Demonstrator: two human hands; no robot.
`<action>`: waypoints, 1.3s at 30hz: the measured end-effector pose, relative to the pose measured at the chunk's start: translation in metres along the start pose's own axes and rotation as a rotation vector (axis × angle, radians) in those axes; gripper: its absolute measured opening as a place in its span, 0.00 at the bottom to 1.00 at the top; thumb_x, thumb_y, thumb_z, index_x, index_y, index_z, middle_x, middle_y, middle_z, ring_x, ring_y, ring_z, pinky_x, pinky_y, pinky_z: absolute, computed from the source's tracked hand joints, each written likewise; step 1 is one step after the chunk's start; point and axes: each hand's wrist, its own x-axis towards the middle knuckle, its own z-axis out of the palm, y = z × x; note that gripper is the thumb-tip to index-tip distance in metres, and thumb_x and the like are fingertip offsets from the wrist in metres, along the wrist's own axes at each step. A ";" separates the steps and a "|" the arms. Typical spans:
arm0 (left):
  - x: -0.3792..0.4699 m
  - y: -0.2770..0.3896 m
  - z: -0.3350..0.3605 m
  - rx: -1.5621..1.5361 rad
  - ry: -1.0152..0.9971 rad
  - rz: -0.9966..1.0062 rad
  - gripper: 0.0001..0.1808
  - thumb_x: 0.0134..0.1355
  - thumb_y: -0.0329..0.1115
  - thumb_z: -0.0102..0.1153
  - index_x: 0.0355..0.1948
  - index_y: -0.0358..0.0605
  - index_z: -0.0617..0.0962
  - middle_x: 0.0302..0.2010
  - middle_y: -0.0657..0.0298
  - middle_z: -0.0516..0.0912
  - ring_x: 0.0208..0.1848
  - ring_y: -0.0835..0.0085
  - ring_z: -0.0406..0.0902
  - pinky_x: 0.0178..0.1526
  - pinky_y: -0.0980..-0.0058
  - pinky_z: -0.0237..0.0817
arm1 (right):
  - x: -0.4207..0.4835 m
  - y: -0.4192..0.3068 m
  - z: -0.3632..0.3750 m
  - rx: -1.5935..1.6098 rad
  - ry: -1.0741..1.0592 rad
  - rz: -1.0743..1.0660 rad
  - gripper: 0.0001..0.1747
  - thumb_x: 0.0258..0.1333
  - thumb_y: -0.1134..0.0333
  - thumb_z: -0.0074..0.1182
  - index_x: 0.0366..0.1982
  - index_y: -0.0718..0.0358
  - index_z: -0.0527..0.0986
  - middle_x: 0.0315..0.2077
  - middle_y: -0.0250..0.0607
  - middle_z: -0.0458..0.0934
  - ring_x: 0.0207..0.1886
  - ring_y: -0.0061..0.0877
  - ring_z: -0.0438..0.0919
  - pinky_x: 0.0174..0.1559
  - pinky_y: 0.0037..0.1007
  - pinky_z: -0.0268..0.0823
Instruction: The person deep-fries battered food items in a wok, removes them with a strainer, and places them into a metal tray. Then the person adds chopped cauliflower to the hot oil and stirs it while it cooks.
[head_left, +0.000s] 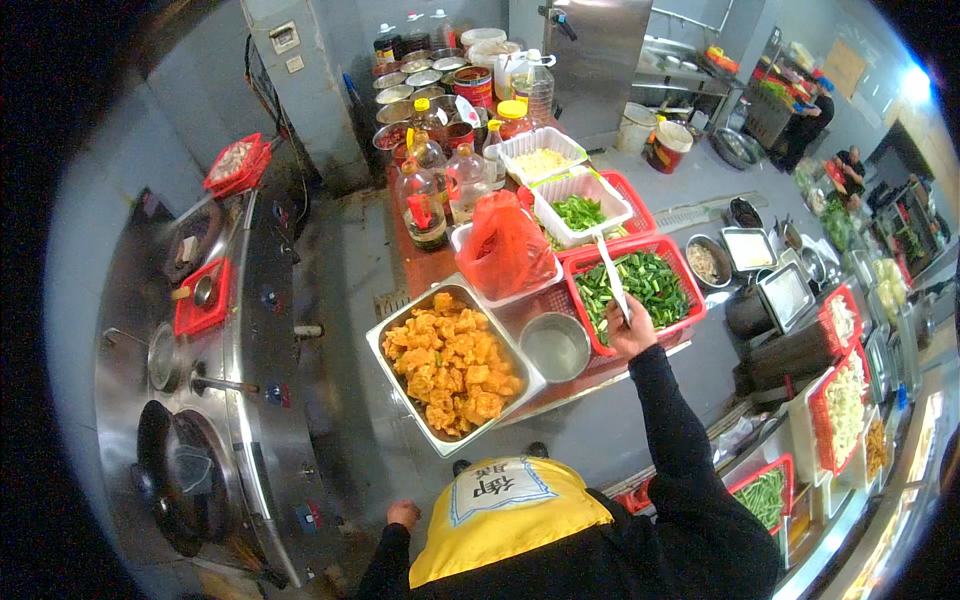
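Note:
My right hand holds the lower end of a long white strip, perhaps paper. The strip lies over a red plastic basket of chopped green vegetables. To the left of that basket stands a round metal container. A rectangular steel pan of orange-brown fried pieces sits at the table's near corner. My left hand hangs low beside my yellow apron, its fingers curled; whether it holds anything is hidden.
A red plastic bag rests in a white tub beside oil bottles. Behind are white baskets and several seasoning pots. A stove with a wok runs along the left. Vegetable baskets line the right. Two people are farther off.

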 end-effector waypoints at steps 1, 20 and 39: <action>0.001 0.006 -0.003 -0.082 -0.019 -0.068 0.16 0.64 0.39 0.50 0.42 0.36 0.79 0.29 0.54 0.83 0.30 0.65 0.80 0.34 0.65 0.69 | 0.008 -0.009 -0.002 -0.039 -0.089 0.042 0.18 0.67 0.56 0.49 0.41 0.65 0.74 0.30 0.38 0.80 0.23 0.17 0.76 0.22 0.14 0.69; 0.010 0.177 -0.156 -1.419 0.438 -0.086 0.08 0.64 0.36 0.53 0.34 0.41 0.75 0.23 0.67 0.77 0.19 0.78 0.70 0.16 0.74 0.59 | -0.067 0.195 0.004 -2.410 -0.160 -0.472 0.13 0.59 0.62 0.49 0.33 0.67 0.73 0.33 0.57 0.78 0.37 0.50 0.79 0.41 0.46 0.72; -0.086 0.115 -0.265 -0.859 0.548 0.661 0.11 0.59 0.25 0.54 0.24 0.41 0.66 0.23 0.69 0.67 0.28 0.82 0.63 0.28 0.75 0.57 | -0.198 0.313 0.026 -0.935 0.105 -0.384 0.18 0.57 0.70 0.54 0.49 0.69 0.74 0.41 0.40 0.80 0.43 0.25 0.77 0.48 0.32 0.70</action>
